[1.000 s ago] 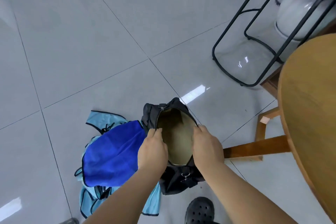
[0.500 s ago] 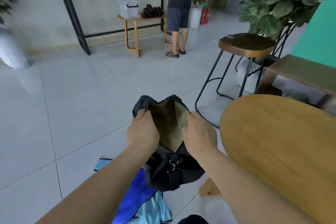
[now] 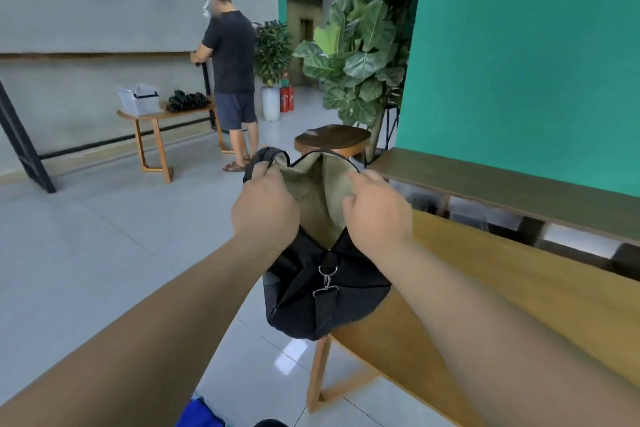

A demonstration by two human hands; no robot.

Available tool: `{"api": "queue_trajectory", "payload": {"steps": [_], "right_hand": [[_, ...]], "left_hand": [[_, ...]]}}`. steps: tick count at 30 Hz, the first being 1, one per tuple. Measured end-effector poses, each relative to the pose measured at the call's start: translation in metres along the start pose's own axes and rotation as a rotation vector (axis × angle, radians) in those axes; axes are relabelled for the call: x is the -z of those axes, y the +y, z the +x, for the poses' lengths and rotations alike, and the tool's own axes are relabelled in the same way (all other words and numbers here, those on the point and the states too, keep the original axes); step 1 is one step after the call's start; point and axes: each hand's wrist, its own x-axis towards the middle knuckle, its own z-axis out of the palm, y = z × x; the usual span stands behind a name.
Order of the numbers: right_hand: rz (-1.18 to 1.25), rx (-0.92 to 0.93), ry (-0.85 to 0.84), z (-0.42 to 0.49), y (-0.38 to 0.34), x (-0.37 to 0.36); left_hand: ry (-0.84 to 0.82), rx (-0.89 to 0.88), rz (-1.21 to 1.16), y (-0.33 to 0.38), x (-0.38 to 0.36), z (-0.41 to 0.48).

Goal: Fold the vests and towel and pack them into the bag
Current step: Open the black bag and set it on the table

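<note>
The black bag [image 3: 311, 295] is held up at centre, its open rim gripped by the curled fingers of the left hand [image 3: 265, 210] and right hand [image 3: 379, 210]. Placement on the table [image 3: 519, 288] at 4 o'clock seems intended. The blue cloth [image 3: 199, 414] at 6 o'clock must then be folded.

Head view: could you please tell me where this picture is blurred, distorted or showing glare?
In the head view, both forearms, the left hand and the right hand are smeared soft, while the bag and its metal clasp look fairly crisp; the wide lens tilts the green wall edge; a bright reflection glares off the floor tile beneath the bag.
</note>
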Motion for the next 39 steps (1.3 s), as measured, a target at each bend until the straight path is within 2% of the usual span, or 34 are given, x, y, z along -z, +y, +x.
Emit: {"api": "queue_trajectory", "payload": {"steps": [11,20,23,28,32,34,39], "right_hand": [[-0.212,-0.318,0.138,-0.068,0.207,0.118],[-0.433,-0.494,0.217,-0.135,0.350,0.205],[-0.525,-0.538,0.172,-0.156,0.394,0.227],[-0.671,-0.641,0.004,-0.185,0.446,0.245],[-0.636,-0.788,-0.127,-0.209,0.469,0.234],[-0.609,-0.833,-0.147,-0.216,0.474,0.224],[-0.580,-0.824,-0.113,-0.214,0.481,0.220]], "left_hand": [[-0.159,-0.359,-0.138,0.227,-0.094,-0.064],[-0.276,-0.534,-0.304,0.384,-0.149,-0.151],[-0.335,-0.566,-0.371,0.424,-0.161,-0.181],[-0.512,-0.584,-0.436,0.475,-0.178,-0.222],[-0.814,-0.493,-0.435,0.496,-0.192,-0.261],[-0.910,-0.448,-0.443,0.499,-0.199,-0.276],[-0.954,-0.439,-0.474,0.506,-0.208,-0.280]]}}
